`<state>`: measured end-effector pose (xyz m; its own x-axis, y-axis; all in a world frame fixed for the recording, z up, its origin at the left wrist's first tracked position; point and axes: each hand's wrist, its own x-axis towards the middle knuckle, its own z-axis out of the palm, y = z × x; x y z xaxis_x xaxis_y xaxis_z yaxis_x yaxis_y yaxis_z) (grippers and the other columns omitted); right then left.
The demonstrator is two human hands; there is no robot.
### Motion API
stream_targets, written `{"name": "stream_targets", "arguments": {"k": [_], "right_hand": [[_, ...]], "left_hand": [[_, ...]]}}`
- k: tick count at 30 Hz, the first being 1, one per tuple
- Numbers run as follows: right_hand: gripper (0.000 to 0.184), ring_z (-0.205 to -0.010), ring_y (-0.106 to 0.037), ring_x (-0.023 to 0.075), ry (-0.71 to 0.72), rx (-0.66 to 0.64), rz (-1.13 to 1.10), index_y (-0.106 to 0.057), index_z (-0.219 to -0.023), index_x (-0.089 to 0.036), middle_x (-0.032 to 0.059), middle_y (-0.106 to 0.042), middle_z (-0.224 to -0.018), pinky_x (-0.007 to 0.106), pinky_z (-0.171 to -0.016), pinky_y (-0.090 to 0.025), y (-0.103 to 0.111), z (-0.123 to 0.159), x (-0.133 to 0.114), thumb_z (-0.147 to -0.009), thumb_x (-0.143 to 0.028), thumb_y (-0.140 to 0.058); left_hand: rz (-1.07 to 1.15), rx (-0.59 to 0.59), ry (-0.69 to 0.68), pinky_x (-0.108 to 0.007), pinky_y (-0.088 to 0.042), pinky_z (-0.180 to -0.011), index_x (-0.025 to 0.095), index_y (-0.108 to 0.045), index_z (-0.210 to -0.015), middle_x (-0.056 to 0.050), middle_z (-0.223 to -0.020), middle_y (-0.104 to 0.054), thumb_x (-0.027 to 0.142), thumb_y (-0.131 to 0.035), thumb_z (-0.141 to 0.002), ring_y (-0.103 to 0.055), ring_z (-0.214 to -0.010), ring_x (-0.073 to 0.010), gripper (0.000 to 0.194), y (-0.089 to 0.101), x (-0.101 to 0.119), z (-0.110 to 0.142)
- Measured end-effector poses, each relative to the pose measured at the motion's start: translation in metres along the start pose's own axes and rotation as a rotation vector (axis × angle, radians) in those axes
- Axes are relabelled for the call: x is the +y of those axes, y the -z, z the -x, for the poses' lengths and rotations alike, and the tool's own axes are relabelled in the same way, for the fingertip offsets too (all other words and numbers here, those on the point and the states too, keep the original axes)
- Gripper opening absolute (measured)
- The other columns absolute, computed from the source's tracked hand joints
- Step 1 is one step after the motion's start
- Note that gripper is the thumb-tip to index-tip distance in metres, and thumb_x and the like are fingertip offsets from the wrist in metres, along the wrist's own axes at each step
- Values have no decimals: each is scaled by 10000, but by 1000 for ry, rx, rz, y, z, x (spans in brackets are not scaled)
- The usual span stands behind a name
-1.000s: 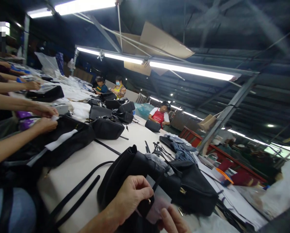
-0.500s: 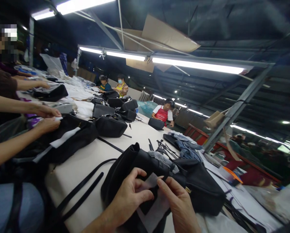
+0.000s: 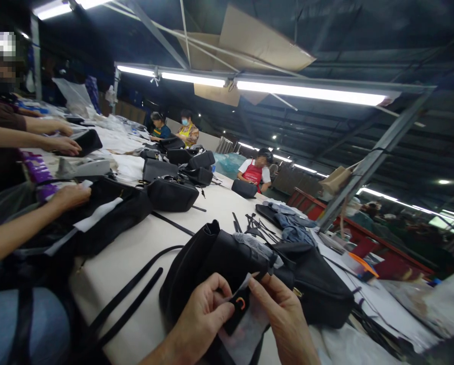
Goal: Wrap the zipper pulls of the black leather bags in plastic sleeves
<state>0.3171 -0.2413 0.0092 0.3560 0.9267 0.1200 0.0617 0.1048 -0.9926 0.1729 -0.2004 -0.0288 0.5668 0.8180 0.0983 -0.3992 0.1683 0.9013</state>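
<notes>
head view: left hand [image 3: 204, 310] pinches flat black tab [image 3: 234, 320] with curved gold-toned fitting [image 3: 240, 303]; right hand [image 3: 284, 310] grips thin translucent white sheet [image 3: 252, 324] behind it, likely steadying both, over slouched black leather-look bag [image 3: 188, 266] on pale worktop [image 3: 126, 274].

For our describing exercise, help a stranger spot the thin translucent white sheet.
On the white table, lower centre, sits a slouching black bag. Before it, the right hand pinches the thin translucent white sheet. Unlike the crumpled clear wrapping beyond, it shows beside a black tab with gold-coloured metal.
</notes>
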Motion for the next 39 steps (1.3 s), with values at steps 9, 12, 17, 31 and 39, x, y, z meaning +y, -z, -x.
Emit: {"name": "stream_targets", "arguments": {"k": [9, 12, 17, 31, 39], "right_hand": [[441, -735, -625, 202, -29, 24, 147, -706, -975, -199, 16, -705, -799, 282, -683, -478, -6, 8, -6, -645, -478, -792], [424, -733, -621, 188, -58, -9, 120, -696, -976, -198, 6, -705, -786, 267, -682, -474, -6, 10, -8, -630, -414, -808], [418, -766, -654, 211, -57, -65, 108, -684, -1011, -198, 14, -722, -793, 296, -717, -501, -9, 10, -5, -638, -352, -795], [500, -719, -607, 199, -3, -25, 232, -710, -996, -188, 32, -694, -786, 277, -648, -471, -2, 8, -4, -765, -622, -621], [397, -584, -564, 150, -11, -20, 199, -688, -907, -172, -20, -612, -639, 241, -543, -444, -6, 2, -6, -656, -465, -782]], "left_hand": [[-51, 19, -20, -170, -345, -414, 205, -459, -751, 112, -480, -392, 378, -699, -731, -337, -409, -54, 296, 4, -6, 0], [-52, 13, -21, -167, -307, -411, 204, -457, -754, 116, -470, -384, 357, -686, -741, -318, -406, -50, 276, 4, -6, -1], [-36, -12, -17, -175, -274, -420, 209, -443, -761, 123, -468, -360, 361, -683, -739, -288, -410, -49, 284, 5, -5, 0], [-554, 115, -225, -229, -288, -505, 208, -505, -735, 49, -580, -439, 179, -500, -847, -385, -523, -107, 116, 0, 1, 8], [-607, -61, -235, -239, -359, -623, 201, -522, -688, 4, -690, -555, 203, -639, -775, -511, -659, -141, 145, 8, 0, 17]]}}
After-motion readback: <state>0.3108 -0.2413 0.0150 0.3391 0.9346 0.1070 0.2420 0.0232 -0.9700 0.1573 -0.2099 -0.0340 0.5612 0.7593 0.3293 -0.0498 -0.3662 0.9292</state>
